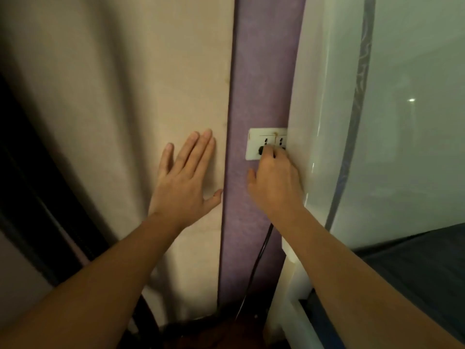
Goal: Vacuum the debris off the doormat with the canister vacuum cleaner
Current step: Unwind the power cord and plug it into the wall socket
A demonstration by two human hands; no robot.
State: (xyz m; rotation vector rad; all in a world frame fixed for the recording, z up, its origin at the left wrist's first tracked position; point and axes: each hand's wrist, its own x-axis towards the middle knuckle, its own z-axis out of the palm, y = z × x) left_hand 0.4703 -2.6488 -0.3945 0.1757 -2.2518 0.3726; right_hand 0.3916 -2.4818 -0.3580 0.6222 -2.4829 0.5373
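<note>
1. A person's right hand [274, 182] reaches a white wall socket [252, 143]. Its grip is closed to a pinch, fingertips curled round a black plug [261, 149] held against the left of the plate's two outlets.
2. Whether the plug is fully seated cannot be told, as the fingers cover most of it.
3. A black cord [259, 253] runs from under that hand straight down below the socket and passes out of sight near the floor. What it leads to cannot be seen.
4. Left of the socket, the left hand [181, 182] lies flat on a beige wall panel [151, 71]. Its fingers are straight and spread, and its grip is open, holding nothing.
5. The socket sits on a purple vertical strip [251, 84], its right edge meeting a glossy white cabinet side [327, 122].
6. Below and right of the socket, a dark cloth [415, 260] lies against the white cabinet.
7. A thin line and a brownish smear mark the top of the plate. Any lettering there is too blurred to read.
</note>
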